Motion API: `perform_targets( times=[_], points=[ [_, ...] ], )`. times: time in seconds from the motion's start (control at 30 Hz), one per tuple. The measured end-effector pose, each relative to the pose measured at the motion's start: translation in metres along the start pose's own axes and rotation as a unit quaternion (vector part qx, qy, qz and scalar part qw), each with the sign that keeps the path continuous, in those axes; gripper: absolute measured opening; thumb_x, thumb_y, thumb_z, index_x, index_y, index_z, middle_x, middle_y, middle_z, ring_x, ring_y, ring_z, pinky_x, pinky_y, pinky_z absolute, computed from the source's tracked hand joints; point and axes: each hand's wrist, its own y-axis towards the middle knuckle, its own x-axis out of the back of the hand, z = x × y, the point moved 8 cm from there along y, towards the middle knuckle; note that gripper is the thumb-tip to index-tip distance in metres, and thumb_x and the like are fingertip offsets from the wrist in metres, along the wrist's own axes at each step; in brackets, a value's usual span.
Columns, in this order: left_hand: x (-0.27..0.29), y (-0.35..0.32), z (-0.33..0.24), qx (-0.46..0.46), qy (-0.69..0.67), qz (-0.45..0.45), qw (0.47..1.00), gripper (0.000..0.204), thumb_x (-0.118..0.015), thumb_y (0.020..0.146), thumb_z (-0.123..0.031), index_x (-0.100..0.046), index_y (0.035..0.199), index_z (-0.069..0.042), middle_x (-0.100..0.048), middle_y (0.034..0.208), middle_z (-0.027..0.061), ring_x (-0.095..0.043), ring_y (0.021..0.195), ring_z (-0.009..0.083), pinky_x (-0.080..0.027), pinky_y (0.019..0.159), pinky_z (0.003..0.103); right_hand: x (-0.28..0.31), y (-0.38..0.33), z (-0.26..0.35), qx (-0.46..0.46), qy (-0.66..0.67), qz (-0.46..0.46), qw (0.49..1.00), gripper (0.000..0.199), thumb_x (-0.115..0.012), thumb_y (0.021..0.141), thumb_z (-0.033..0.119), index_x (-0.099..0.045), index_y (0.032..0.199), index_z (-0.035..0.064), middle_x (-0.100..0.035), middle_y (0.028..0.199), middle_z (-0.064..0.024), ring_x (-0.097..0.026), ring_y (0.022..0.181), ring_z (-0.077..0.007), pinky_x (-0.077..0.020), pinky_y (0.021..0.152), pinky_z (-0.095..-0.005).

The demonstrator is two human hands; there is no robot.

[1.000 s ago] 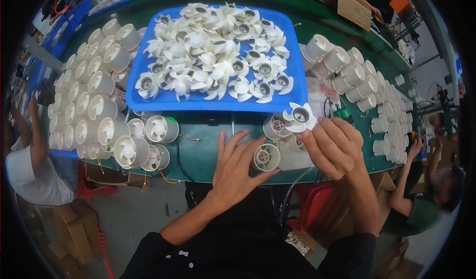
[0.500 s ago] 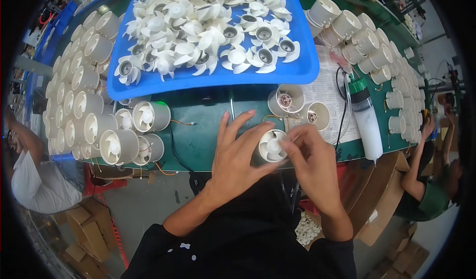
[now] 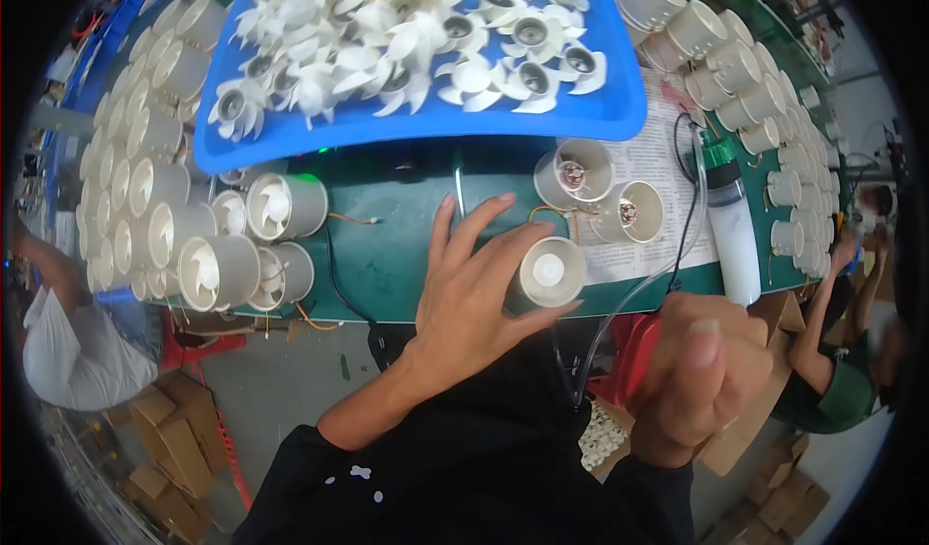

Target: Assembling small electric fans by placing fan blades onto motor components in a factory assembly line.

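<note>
My left hand [image 3: 469,288] is wrapped round a cream cylindrical fan housing [image 3: 523,298], held upright at the table's front edge. Inside it, a white round hub [image 3: 549,270] faces up; separate blades cannot be made out around it. My right hand [image 3: 706,366] is off to the right, raised beyond the table edge, with its fingers curled in and the thumb uppermost. Nothing shows in it. Nearest to it lies a large dispensing syringe [image 3: 734,245] with white contents and a green cap. Behind the held housing stand two open housings [image 3: 610,156] with copper-coloured motor windings inside.
A blue tray [image 3: 416,153] heaped with white fan impellers [image 3: 387,37] overhangs the green table [image 3: 387,245]. Rows of housings stand at left [image 3: 221,272] and right [image 3: 750,100]. Newspaper [image 3: 668,148], a black cable and clear tubing lie at right. Co-workers sit on both sides.
My right hand has left the housing and moved right and down, its fingers curling. The impeller's blades, distinct before, no longer show separately. My left hand keeps its hold.
</note>
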Motion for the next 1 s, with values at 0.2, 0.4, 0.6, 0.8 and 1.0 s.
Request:
perform_targets(
  times=[0.2,0.4,0.6,0.8,1.0],
  points=[
    [0.018,-0.015,0.011,-0.001,-0.008,-0.071,0.997,0.06,-0.089,0.066,-0.028,-0.058,0.114,-0.01,-0.06,0.126,0.0062,-0.048,0.129,0.0313,-0.031,0.109,0.059,0.006,-0.038,-0.068,-0.19,-0.069,0.048,0.978,0.049,-0.052,0.102,0.027,-0.055,0.061,0.0001,-0.047,0.053,-0.0024,-0.043,0.048,-0.0097,-0.0293,0.046,-0.0277],
    [-0.003,-0.015,-0.001,-0.071,-0.046,-0.145,0.986,0.033,-0.074,0.076,-0.037,-0.063,0.096,-0.013,-0.052,0.104,0.0123,-0.045,0.119,0.036,-0.028,0.107,0.062,-0.008,-0.073,-0.101,-0.15,-0.13,0.094,0.976,0.03,-0.052,0.104,0.022,-0.054,0.082,0.0012,-0.054,0.074,-0.0029,-0.048,0.068,-0.0102,-0.0389,0.065,-0.023],
    [0.006,-0.029,-0.006,-0.074,-0.002,-0.2,0.977,0.032,-0.073,0.075,-0.037,-0.064,0.092,-0.011,-0.052,0.104,0.0146,-0.042,0.119,0.0397,-0.027,0.106,0.066,-0.039,-0.071,-0.126,-0.118,-0.163,0.162,0.966,0.025,-0.052,0.104,0.021,-0.052,0.097,-0.0034,-0.052,0.093,-0.0082,-0.051,0.087,-0.0194,-0.0433,0.083,-0.0301],
    [0.002,-0.024,-0.007,-0.076,0.015,-0.225,0.971,0.023,-0.07,0.079,-0.034,-0.065,0.082,-0.011,-0.054,0.105,0.0173,-0.044,0.116,0.0398,-0.028,0.105,0.066,-0.038,-0.061,-0.126,-0.161,-0.202,0.171,0.951,0.03,-0.05,0.104,0.025,-0.054,0.104,-0.0053,-0.055,0.092,-0.0113,-0.05,0.088,-0.0201,-0.0433,0.083,-0.0314],
    [0.005,-0.025,0.0,-0.048,0.045,-0.221,0.973,0.057,-0.074,0.076,-0.036,-0.052,0.119,-0.006,-0.052,0.115,0.0144,-0.043,0.121,0.036,-0.026,0.108,0.059,-0.048,-0.055,-0.116,-0.098,-0.169,0.148,0.969,0.019,-0.055,0.101,0.013,-0.055,0.095,-0.0047,-0.052,0.082,-0.0068,-0.046,0.077,-0.0159,-0.0425,0.073,-0.0292]
  ],
)
